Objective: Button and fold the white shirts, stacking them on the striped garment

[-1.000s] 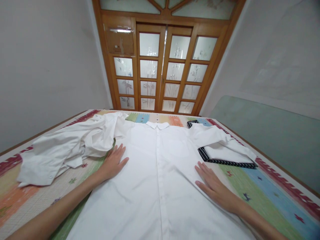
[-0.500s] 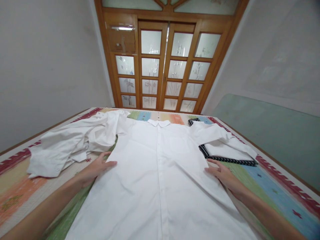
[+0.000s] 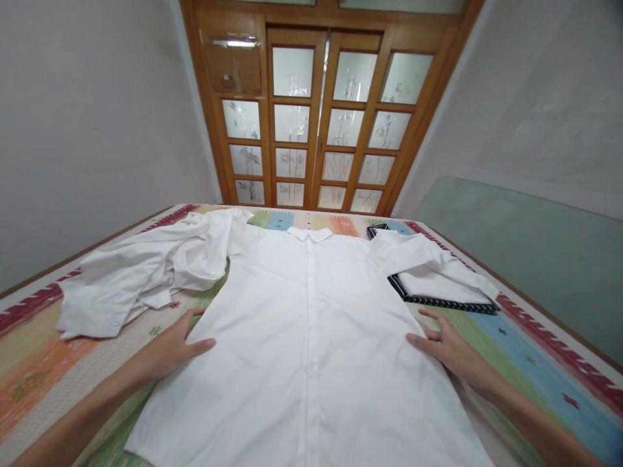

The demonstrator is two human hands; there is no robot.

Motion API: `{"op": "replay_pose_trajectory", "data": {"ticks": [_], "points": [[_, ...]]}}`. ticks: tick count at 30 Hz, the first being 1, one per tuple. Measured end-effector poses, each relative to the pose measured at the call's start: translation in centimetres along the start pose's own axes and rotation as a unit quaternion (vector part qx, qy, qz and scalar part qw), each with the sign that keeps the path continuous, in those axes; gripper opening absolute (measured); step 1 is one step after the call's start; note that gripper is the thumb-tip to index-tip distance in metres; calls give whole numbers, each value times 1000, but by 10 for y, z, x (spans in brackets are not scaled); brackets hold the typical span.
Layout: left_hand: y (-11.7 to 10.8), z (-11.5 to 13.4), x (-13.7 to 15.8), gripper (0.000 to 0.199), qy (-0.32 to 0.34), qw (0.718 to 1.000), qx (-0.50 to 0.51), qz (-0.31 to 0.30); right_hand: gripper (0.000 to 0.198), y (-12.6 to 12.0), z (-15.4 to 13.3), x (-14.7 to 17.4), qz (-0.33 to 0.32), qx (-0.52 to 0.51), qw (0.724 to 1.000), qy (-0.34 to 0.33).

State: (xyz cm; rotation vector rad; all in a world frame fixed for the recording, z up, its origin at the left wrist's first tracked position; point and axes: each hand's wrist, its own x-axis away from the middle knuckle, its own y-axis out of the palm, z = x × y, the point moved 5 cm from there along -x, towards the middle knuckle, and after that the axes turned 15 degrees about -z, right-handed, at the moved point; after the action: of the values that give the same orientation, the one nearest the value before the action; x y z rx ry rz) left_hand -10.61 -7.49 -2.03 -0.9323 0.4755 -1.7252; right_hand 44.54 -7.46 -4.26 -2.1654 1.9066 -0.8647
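Observation:
A white short-sleeved button-up shirt (image 3: 272,350) lies spread face up, its collar toward the far end and its button placket running down the middle. At its left side edge is my left hand (image 3: 178,344), open, with the thumb stretched over the cloth and the index finger beside the edge. My right hand (image 3: 445,344) is also open at the opposite edge, its thumb touching the shirt and the index finger extended outward. The other fingers of both hands are partly hidden.
A crumpled white garment (image 3: 146,266) lies to the left, touching the shirt's left sleeve. Under the right sleeve is a folded white cloth with a black patterned border (image 3: 448,305). All rest on a colourful striped cover (image 3: 525,350). Wooden doors with glass panes (image 3: 302,123) stand beyond.
Both hands have slid along the shirt's side edges toward me and slightly outward. Creases on the shirt's right half have become flatter. The view has tipped down a little.

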Motion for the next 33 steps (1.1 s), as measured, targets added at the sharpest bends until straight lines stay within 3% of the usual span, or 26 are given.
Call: {"op": "replay_pose_trajectory", "data": {"ticks": [5,8,11,13,15,18,26,30,33], "points": [[5,-5,8,80,-26,998,-52,-7,84,-4,11,6,4,104,992,-74],[-2,1,8,78,-44,989,-129,59,75,-8,6,5,51,189,977,-86],[-11,20,0,66,9,970,-194,146,54,-6,-15,-1,98,261,953,-122],[-12,37,-11,57,72,958,-218,172,41,3,-35,-12,93,292,936,-175],[-8,55,-27,51,121,951,-230,165,32,19,-55,-30,72,322,916,-228],[7,81,-60,51,163,948,-252,107,30,51,-80,-64,28,347,898,-270],[41,123,-129,48,160,935,-317,11,25,137,-142,-131,-53,384,876,-288],[53,123,-137,51,140,933,-332,15,20,151,-162,-144,-14,397,884,-245],[58,120,-135,53,115,935,-334,32,20,154,-168,-150,40,425,875,-227]]}}
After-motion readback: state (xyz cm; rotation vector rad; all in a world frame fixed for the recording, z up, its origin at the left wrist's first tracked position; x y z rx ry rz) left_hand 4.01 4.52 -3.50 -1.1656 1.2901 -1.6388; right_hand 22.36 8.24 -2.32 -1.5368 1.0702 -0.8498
